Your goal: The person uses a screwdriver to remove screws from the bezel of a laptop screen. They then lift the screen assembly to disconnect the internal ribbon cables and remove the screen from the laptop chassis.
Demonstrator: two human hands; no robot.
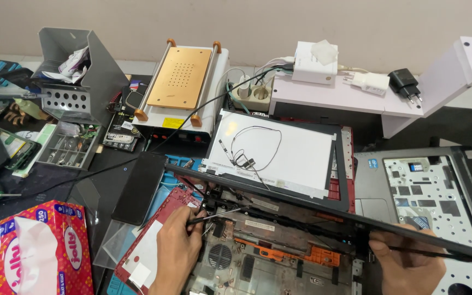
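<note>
Black bezel [323,205] runs between both hands: right hand [408,265] pinches its lower end, left hand [177,248] grips a thin tool [214,215] at the laptop hinge. Pink tissue box [45,248] lies well left of the left fingers [195,218].

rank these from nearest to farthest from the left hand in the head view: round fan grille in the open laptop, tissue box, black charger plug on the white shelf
From the left hand:
1. Round fan grille, just to its right in the chassis.
2. Tissue box, at the lower left.
3. Black charger plug, far upper right on the white shelf.

Head camera, steeply down, close
</note>
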